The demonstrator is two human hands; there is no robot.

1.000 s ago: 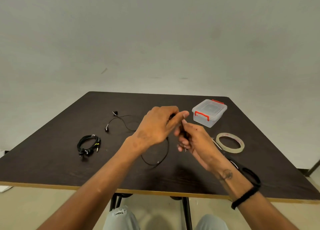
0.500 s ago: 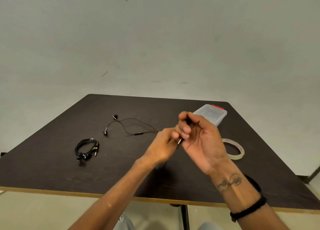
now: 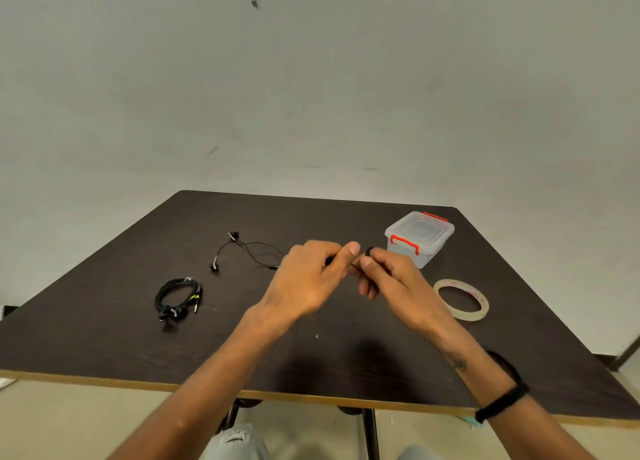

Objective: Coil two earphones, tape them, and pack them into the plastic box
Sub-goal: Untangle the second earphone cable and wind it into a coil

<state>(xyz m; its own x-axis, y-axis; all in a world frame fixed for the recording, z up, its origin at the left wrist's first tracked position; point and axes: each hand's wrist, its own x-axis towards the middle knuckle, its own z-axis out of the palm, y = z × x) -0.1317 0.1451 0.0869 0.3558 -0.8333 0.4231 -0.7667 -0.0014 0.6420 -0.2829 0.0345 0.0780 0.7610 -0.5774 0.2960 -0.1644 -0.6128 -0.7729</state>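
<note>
One of the two earphones, the coiled earphone [image 3: 178, 296], lies bundled on the left of the table [image 3: 104, 348]; a pale fleck on it may be tape, but I cannot confirm that. The second, the loose earphone [image 3: 242, 250], is in work: its earbud end trails uncoiled on the table beyond my hands. My left hand [image 3: 308, 283] pinches its cable between thumb and curled fingers. My right hand [image 3: 384, 272] pinches the same cable just beside it, a small black loop showing over the forefinger. I judge the winding to be at an early turn.

Outstanding: finish the coil, tape it, pack both. The tape roll [image 3: 462, 300] lies flat to my right. The plastic box [image 3: 419, 237] stands beyond it, lid on, red clasps seemingly down, so it must be opened first.

Surface: dark wood-grain top with a pale edge band. Room: plain, scuffed light wall behind; pale floor below.
</note>
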